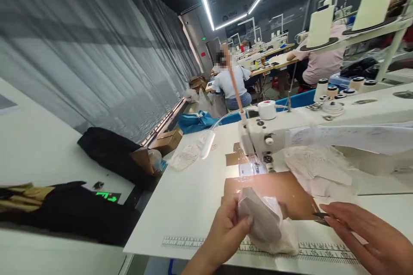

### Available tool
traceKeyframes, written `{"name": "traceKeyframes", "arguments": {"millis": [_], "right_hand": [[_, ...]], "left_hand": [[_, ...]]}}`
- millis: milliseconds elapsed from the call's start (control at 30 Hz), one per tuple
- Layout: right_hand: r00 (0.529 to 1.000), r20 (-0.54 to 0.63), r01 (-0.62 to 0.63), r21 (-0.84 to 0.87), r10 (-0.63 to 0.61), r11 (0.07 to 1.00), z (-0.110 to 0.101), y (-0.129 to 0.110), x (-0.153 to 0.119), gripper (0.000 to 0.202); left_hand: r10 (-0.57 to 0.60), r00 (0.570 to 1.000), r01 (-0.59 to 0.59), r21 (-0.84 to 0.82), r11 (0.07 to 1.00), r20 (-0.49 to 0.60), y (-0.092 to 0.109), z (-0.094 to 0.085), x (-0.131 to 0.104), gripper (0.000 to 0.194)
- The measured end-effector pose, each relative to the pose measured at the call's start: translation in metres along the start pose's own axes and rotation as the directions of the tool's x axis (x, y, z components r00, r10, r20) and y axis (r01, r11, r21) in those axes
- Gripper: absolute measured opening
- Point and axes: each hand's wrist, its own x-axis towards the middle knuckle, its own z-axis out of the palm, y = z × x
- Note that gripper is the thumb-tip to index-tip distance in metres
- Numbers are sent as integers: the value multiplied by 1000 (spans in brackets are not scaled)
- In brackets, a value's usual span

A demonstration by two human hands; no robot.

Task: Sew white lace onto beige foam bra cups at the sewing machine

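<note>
My left hand grips a folded piece of thin whitish fabric, thumb on top, above the front edge of the sewing table. In my right hand, to the right of the fabric and apart from it, is a small pair of dark-bladed thread snips; the fingers hide most of the tool. A brown sheet lies behind both hands, lit by the lamp. Just beyond it stands the white sewing machine, its needle area over a metal plate.
More whitish fabric lies under the machine arm. A lamp bends over the table, and a printed ruler runs along its front edge. Thread spools stand behind the machine. Co-workers sit farther back. Cardboard boxes are at left.
</note>
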Motion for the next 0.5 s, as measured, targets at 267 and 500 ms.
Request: {"name": "traceKeyframes", "arguments": {"millis": [267,500], "right_hand": [[887,440,-392,562,138,728,28,-113,66,37],[669,743,-706,637,-5,309,54,-143,73,49]], "left_hand": [[33,995,-24,-85,996,99,5,-6,-25,50],[82,996,-83,-48,995,-20,-3,-38,-46,68]]}}
